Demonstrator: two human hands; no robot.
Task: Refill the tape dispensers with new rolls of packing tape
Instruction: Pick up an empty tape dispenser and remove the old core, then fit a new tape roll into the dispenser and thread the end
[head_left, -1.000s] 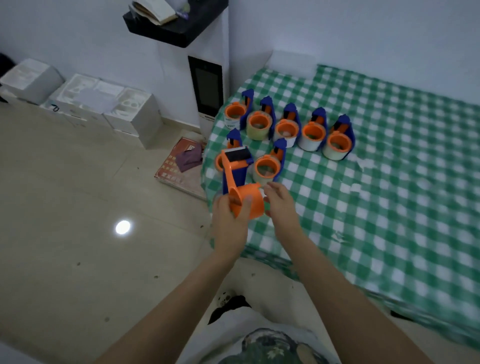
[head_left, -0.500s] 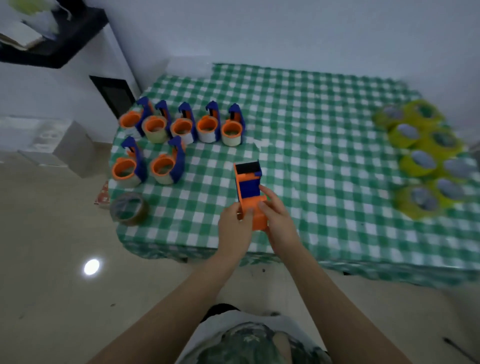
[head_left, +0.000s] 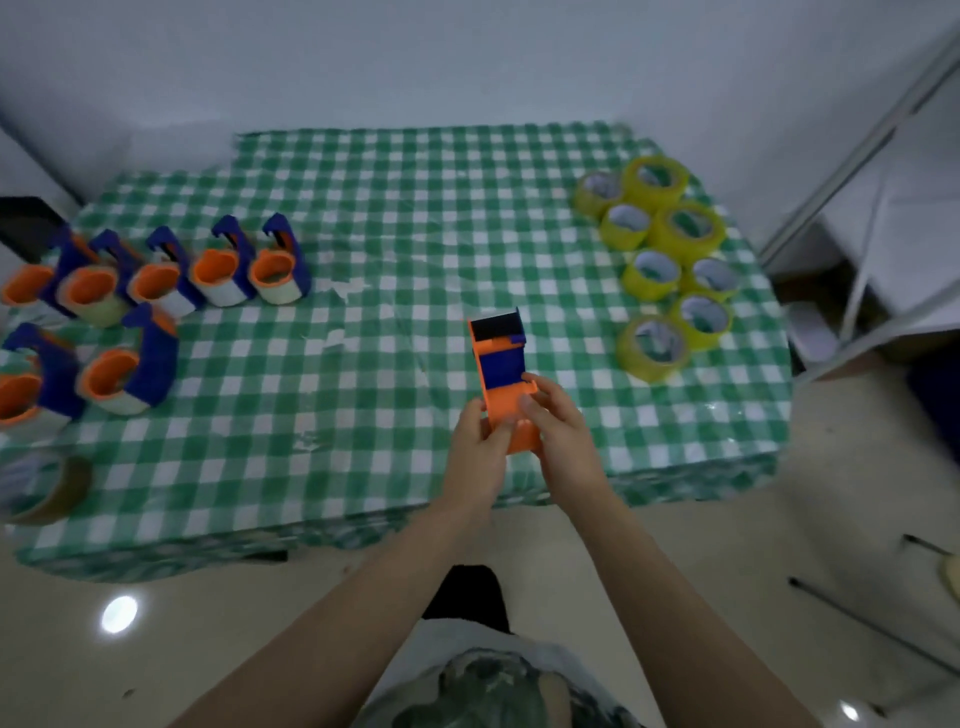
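Tape dispenser (head_left: 501, 364) between left hand (head_left: 475, 452) and right hand (head_left: 563, 441), both hands clasped round its orange base.

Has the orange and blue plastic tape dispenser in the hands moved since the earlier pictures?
Yes. The orange and blue plastic tape dispenser has travelled right over the green checked tablecloth, away from the standing loaded dispensers and toward the yellow tape rolls.

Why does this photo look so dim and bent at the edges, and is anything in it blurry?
Head view: the light is dim and bluish. A white lamp reflection glares on the glossy floor. The wide lens bows the green-checked tablecloth at its edges. The orange-and-blue loaded dispensers at the left are smeared by blur. The held orange-and-blue plastic tape dispenser and the yellow-green tape rolls look sharper.
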